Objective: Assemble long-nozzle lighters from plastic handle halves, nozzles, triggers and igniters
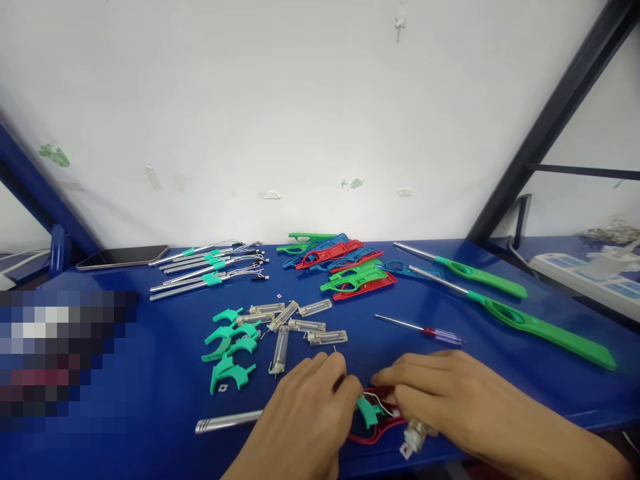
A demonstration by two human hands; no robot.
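Here, red lighter shell (375, 437) lying left-right, metal tube (227, 421) pointing left, left hand (305, 413) and right hand (440, 393) pinching it.

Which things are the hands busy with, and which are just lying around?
In hand: left hand and right hand on the red shell, with its green trigger, white wire and the metal tube beside them.

Lying about: screwdriver, spare triggers, clear tanks, coloured shells, wired tubes, green lighters, phone.
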